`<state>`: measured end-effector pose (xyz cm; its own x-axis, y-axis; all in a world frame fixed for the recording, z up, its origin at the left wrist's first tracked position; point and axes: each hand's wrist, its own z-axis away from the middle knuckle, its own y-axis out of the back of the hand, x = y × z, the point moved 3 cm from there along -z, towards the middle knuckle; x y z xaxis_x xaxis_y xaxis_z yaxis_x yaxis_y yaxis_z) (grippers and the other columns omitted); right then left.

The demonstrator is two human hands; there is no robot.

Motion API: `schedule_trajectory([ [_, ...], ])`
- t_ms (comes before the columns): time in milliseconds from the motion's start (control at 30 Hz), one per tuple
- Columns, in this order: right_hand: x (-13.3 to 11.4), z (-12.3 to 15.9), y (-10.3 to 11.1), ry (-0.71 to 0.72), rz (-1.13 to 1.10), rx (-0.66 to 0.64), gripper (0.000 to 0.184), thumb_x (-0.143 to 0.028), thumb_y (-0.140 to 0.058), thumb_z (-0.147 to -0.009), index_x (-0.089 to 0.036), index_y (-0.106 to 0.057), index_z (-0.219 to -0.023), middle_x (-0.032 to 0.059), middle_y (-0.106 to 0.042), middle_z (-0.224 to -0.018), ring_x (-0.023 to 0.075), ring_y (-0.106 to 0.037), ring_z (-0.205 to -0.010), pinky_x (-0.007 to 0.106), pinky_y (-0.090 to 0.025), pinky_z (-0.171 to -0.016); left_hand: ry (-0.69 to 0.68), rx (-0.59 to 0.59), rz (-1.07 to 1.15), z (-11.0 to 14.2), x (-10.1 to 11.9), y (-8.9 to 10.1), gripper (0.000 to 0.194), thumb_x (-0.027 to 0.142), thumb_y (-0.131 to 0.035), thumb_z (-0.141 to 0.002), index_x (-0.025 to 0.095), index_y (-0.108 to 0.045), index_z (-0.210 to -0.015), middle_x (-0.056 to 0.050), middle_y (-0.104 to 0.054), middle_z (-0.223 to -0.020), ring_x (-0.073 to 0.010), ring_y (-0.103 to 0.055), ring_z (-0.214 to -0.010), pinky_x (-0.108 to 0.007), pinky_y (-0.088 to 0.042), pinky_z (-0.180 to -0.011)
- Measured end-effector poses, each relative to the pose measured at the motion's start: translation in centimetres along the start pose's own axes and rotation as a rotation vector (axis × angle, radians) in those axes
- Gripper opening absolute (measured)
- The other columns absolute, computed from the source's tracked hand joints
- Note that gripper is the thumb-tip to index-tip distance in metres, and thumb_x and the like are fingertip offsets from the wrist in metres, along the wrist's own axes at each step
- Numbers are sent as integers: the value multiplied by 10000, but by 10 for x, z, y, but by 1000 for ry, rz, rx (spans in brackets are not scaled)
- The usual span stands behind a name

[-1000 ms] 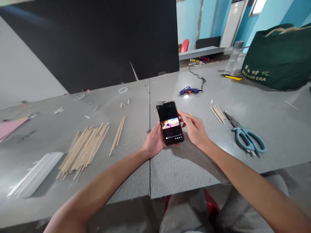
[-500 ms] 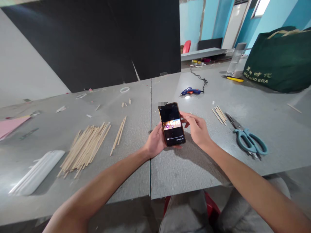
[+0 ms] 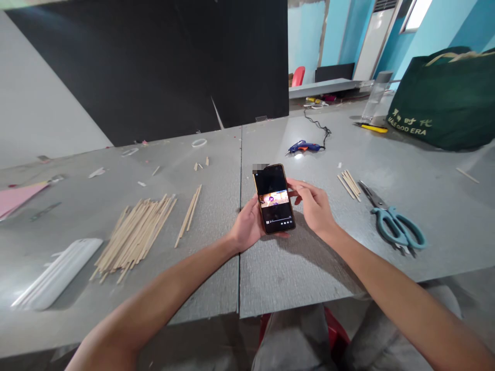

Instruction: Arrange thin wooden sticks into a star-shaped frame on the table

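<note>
A smartphone (image 3: 274, 210) with a lit screen is held upright over the grey table, a video playing across its middle. My left hand (image 3: 248, 226) is closed around its lower left side, thumb along the edge and fingertips showing beneath the bottom. My right hand (image 3: 314, 206) grips the phone's right edge with bent fingers, partly hidden behind the case. To the right of that hand lie several short wooden sticks (image 3: 350, 184) and blue-handled scissors (image 3: 390, 216). Left of my left hand are a few longer sticks (image 3: 188, 215) and a large pile of wooden sticks (image 3: 135, 234).
Beyond the phone lies a blue glue gun (image 3: 303, 147) with its black cord. A yellow utility knife (image 3: 371, 127), a clear bottle (image 3: 375, 98) and a green bag (image 3: 444, 103) stand or lie at the back right. A white packet (image 3: 58, 273) and pink paper (image 3: 21, 198) are at left.
The picture in the phone's video has changed. Both hands keep their hold, and the view has shifted very slightly.
</note>
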<state>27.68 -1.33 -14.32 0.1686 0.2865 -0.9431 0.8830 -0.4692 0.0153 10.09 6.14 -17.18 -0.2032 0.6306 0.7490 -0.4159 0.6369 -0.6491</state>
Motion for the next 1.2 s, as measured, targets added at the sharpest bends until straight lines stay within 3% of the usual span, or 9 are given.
schedule_trajectory([
  [1200, -6, 0, 0, -4, -4, 5, 435, -395, -501, -1057, -243, -868, -1236, 94, -857, -1216, 232, -781, -938, 353, -538, -698, -15, 10, -5, -1, -1, 2, 679, 645, -436, -1126, 195, -606, -1606, -218, -709, -1497, -432, -708, -1311, -671, -592, -1055],
])
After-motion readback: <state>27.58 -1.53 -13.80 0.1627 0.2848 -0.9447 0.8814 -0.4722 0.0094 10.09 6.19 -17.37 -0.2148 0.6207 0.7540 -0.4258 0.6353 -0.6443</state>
